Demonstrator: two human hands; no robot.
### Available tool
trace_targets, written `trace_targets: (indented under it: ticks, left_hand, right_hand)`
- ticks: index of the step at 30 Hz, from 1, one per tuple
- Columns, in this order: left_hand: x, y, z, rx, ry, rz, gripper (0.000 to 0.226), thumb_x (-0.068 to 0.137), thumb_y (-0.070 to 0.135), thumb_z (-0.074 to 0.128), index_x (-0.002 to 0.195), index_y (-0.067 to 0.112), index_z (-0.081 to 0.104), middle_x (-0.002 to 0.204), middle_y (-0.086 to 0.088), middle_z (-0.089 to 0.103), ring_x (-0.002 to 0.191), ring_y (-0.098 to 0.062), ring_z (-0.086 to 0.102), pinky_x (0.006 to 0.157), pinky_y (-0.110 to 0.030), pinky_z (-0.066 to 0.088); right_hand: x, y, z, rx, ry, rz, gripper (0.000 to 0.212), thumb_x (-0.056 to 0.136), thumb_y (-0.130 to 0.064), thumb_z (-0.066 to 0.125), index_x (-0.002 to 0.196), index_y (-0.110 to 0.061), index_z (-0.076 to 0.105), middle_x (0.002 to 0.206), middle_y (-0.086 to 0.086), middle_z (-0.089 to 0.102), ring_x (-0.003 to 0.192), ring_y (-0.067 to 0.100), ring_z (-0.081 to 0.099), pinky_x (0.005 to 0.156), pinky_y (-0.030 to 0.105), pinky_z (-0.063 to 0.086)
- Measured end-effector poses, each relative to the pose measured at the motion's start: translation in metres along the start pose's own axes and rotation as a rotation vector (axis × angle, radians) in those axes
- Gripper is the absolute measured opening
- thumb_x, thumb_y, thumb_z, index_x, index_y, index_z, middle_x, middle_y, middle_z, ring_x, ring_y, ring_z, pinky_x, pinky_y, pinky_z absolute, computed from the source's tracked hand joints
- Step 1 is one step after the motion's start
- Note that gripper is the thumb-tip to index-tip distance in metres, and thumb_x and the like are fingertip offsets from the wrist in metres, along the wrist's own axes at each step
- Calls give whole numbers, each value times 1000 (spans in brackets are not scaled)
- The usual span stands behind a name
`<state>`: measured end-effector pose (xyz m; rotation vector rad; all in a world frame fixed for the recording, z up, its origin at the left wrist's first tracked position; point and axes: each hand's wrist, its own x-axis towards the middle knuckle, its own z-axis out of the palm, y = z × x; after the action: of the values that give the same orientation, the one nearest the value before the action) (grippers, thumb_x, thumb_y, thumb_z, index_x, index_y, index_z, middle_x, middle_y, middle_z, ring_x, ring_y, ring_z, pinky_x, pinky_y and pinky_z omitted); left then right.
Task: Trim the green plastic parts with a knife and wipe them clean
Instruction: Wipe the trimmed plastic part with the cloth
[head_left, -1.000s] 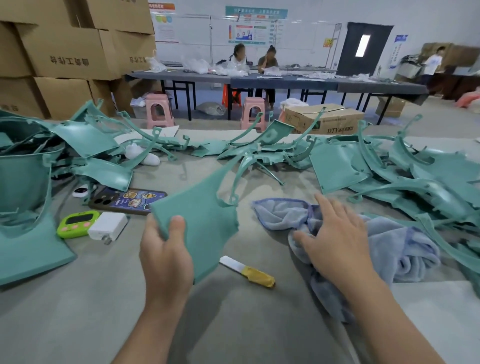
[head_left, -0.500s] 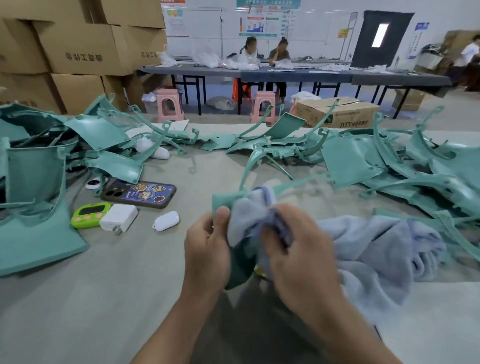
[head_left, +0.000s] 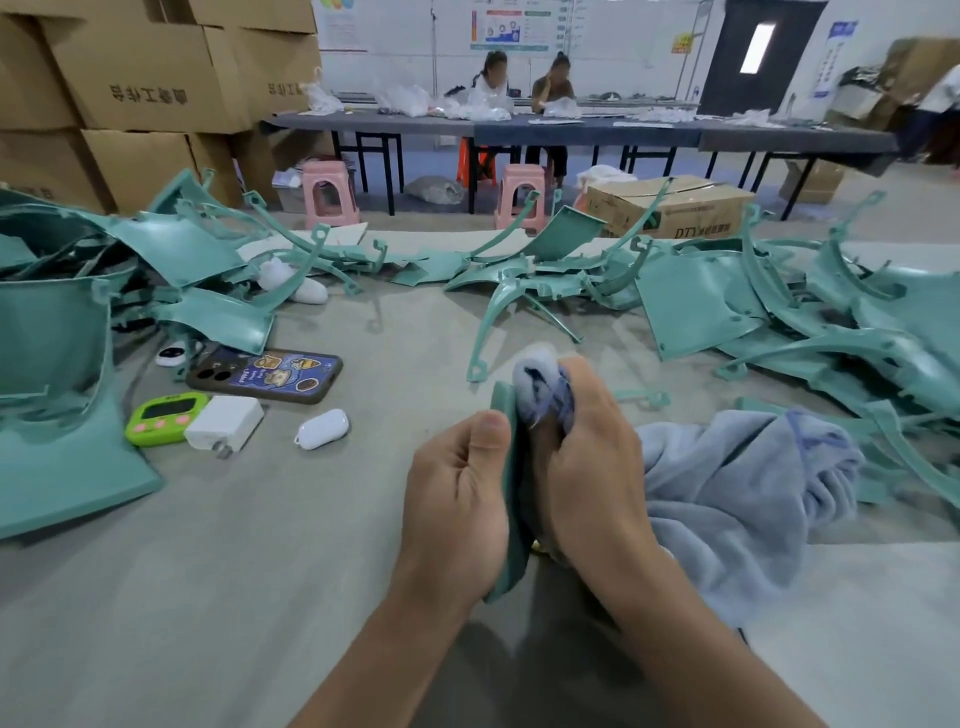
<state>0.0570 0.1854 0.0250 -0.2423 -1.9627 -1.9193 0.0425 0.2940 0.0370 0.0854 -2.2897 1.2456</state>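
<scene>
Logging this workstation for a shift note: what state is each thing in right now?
Left hand, grips the green part, held edge-on.
Right hand, holds the cloth bunched against the part.
Phone, lying back up.
Earbud case, lid shut.
Charger, unplugged.
Timer, display unreadable.

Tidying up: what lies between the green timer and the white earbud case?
A white charger lies between green timer and earbud case, in the head view.

Grey table (head_left: 218, 571), green plastic parts (head_left: 696, 306), phone (head_left: 265, 375), timer (head_left: 165, 418), charger (head_left: 224, 423), blue cloth (head_left: 727, 499)
</scene>
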Motion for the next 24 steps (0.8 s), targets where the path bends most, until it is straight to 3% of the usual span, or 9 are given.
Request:
trace_targets:
  ticks: [2,4,6,8,12,15,19,24]
  left_hand:
    - [1,0,0,-29,89,-31,48,100,37,47,64,6,44,58,7,40,57,-4,36,50,-22,32]
    - [8,-2,-5,-149,180,-178,48,105,31,49,63,8,54,64,-7,50,66,-14,49,60,-28,41]
    - [14,-1,-11,-339,184,-348,47,106,30,48,62,17,54,70,-12,45,73,-22,45,67,-38,40]
    - [16,1,-13,-405,153,-378,50,106,29,47,58,20,56,67,-10,44,71,-22,45,66,-37,41]
    - [16,1,-15,-215,118,-260,50,103,41,50,65,13,67,64,-3,58,63,-15,54,61,-29,46]
    - [12,0,-17,-94,54,-115,57,87,56,51,63,5,42,66,-6,36,65,-17,34,60,-33,32]
    - [6,5,-14,40,-47,22,48,91,55,46,61,20,33,58,12,29,56,-7,27,50,-23,25]
    - [2,7,-15,161,-120,120,45,101,42,46,62,24,34,54,16,30,52,-1,27,48,-13,23]
  right_hand:
    - [-13,-7,-5,31,-67,-58,12,95,-23,57,90,-31,49,79,-5,58,73,10,50,66,31,41]
    - [-30,-17,-6,-24,-159,-178,8,91,-28,57,91,-31,49,79,-9,55,72,9,49,67,31,43]
    - [-38,-25,-6,-108,-214,-273,11,90,-32,56,89,-34,45,77,-10,49,70,10,48,64,33,43]
    - [-34,-28,-3,-193,-191,-301,20,90,-29,56,85,-36,38,74,-11,45,68,14,47,60,36,42]
    - [-15,-24,1,-387,-103,-124,25,96,-28,54,84,-36,33,75,-9,44,71,19,45,54,33,26]
    - [-2,-11,1,-463,-73,38,22,98,-28,49,83,-33,34,74,-10,39,74,20,39,56,36,22]
    - [9,3,-3,-539,-23,136,17,99,-31,48,83,-25,45,70,-8,42,68,23,40,56,36,22]
    - [22,18,-11,-512,-7,211,24,98,-38,50,80,-24,54,65,-9,47,59,16,40,54,34,24]
